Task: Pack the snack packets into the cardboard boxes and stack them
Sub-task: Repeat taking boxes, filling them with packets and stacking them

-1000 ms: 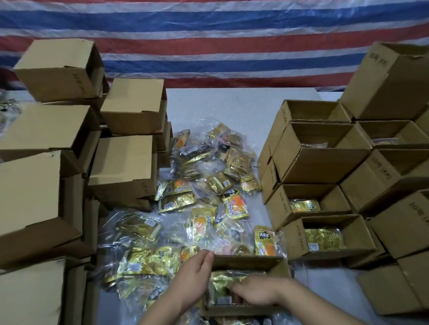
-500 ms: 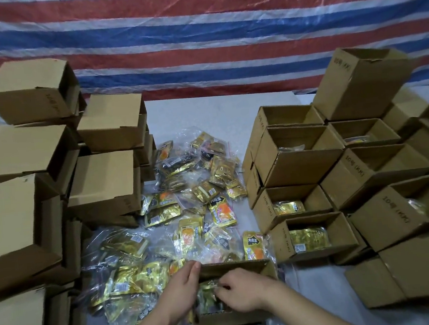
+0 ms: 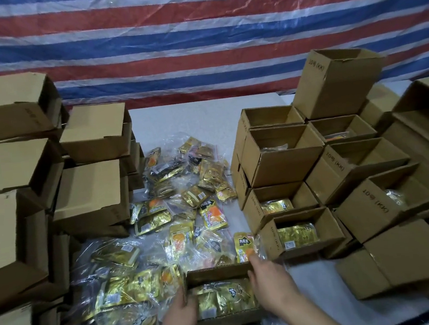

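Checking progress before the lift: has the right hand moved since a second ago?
Yes. The right hand left the packets inside the box for its right wall.

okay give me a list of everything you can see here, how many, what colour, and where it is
box being packed: one, brown cardboard, open, near centre of the table, gold packets inside.
loose snack packets: too many to count, gold and orange in clear wrap, spread over the middle of the table.
filled boxes: a dozen or so, brown, open, stacked on the right; several show packets inside.
empty boxes: many, brown, stacked on the left, openings facing away or sideways.
table: one, pale grey, under everything.
tarp: one, red, white and blue stripes, hanging behind the table.
left hand: grips the left wall of the box being packed.
right hand: grips the box's far right corner.
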Action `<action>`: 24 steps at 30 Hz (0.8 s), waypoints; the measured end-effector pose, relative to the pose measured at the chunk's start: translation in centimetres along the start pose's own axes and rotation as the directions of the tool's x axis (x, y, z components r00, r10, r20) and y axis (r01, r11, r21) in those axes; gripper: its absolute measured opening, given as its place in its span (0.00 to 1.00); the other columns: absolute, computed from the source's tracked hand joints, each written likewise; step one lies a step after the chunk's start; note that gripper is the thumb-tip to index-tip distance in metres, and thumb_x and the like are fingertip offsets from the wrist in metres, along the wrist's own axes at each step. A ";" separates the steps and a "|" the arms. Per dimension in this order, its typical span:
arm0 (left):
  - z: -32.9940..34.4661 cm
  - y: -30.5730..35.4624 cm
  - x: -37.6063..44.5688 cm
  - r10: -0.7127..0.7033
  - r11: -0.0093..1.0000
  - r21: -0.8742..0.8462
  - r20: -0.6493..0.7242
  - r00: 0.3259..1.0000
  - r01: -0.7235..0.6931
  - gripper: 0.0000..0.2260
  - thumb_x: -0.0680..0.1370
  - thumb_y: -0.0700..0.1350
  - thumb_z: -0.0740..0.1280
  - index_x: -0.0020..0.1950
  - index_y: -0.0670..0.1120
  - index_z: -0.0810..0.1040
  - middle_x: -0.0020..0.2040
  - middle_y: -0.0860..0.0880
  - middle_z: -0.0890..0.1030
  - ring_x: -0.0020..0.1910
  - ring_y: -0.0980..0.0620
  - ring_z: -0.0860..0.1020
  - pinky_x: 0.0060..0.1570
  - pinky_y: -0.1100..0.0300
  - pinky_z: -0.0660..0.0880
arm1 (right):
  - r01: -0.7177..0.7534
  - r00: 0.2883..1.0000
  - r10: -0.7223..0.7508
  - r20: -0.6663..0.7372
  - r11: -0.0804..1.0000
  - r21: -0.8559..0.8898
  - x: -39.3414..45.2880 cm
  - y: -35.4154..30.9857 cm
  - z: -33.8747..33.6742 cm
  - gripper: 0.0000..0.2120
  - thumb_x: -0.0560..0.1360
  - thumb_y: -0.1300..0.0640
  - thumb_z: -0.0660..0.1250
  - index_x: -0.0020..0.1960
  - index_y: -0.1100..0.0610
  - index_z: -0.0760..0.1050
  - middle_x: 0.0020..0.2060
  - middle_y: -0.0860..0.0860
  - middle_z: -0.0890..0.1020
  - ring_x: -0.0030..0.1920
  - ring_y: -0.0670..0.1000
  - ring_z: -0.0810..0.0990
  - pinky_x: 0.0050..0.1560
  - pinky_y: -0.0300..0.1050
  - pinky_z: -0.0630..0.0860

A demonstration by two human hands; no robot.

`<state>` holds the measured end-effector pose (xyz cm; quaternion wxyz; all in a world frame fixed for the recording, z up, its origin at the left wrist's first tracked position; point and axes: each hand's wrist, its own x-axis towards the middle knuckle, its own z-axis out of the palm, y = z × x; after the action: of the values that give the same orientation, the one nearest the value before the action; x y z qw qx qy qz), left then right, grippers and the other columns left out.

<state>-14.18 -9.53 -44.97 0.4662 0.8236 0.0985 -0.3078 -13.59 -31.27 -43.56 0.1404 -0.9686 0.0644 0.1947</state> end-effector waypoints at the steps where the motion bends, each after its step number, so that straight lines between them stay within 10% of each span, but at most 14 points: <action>1: 0.2 0.3 0.0 -0.011 1.000 -0.007 -0.011 1.000 0.011 0.22 0.85 0.51 0.53 0.80 0.54 0.56 0.78 0.46 0.63 0.76 0.44 0.63 0.74 0.48 0.59 | -0.012 1.000 0.012 -0.006 1.000 0.001 0.1 0.0 0.1 0.18 0.83 0.55 0.57 0.73 0.51 0.61 0.53 0.53 0.82 0.52 0.56 0.82 0.52 0.53 0.80; 6: 0.2 2.1 -0.8 -0.051 0.998 -0.048 -0.046 0.998 0.049 0.21 0.86 0.49 0.51 0.80 0.50 0.57 0.74 0.46 0.68 0.71 0.46 0.69 0.68 0.52 0.67 | -0.019 1.000 0.019 0.009 0.999 -0.039 0.3 0.0 -0.9 0.18 0.80 0.67 0.56 0.67 0.53 0.66 0.49 0.54 0.83 0.50 0.57 0.83 0.49 0.53 0.80; 12: -1.8 7.3 -3.0 0.046 0.997 -0.053 -0.122 0.991 -0.053 0.13 0.85 0.48 0.53 0.68 0.59 0.67 0.42 0.62 0.73 0.37 0.65 0.70 0.32 0.69 0.67 | 0.072 0.988 -0.074 -0.136 0.997 -0.025 -0.5 0.8 -7.0 0.07 0.82 0.61 0.58 0.55 0.49 0.67 0.37 0.48 0.79 0.38 0.51 0.81 0.37 0.48 0.80; 19: -0.7 16.9 -1.9 0.220 0.970 -0.067 -0.155 0.963 -0.232 0.19 0.84 0.50 0.52 0.76 0.57 0.63 0.46 0.62 0.74 0.40 0.66 0.71 0.32 0.67 0.68 | 0.071 0.918 -0.098 -0.385 0.994 -0.085 1.2 4.7 -17.3 0.04 0.83 0.52 0.57 0.56 0.46 0.69 0.31 0.45 0.77 0.30 0.44 0.76 0.28 0.42 0.76; 24: 2.5 21.7 2.2 0.239 0.962 -0.112 -0.097 0.966 -0.249 0.22 0.83 0.49 0.52 0.78 0.49 0.59 0.68 0.49 0.73 0.63 0.49 0.73 0.62 0.53 0.71 | -0.084 0.899 0.024 -0.437 0.989 -0.119 4.2 8.3 -20.3 0.12 0.81 0.60 0.61 0.63 0.52 0.70 0.35 0.46 0.76 0.34 0.48 0.77 0.29 0.42 0.71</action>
<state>-3.78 -23.75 -31.87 0.5459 0.8112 0.0340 -0.2070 -3.97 -45.46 -29.27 0.0514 -0.9927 0.1077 -0.0181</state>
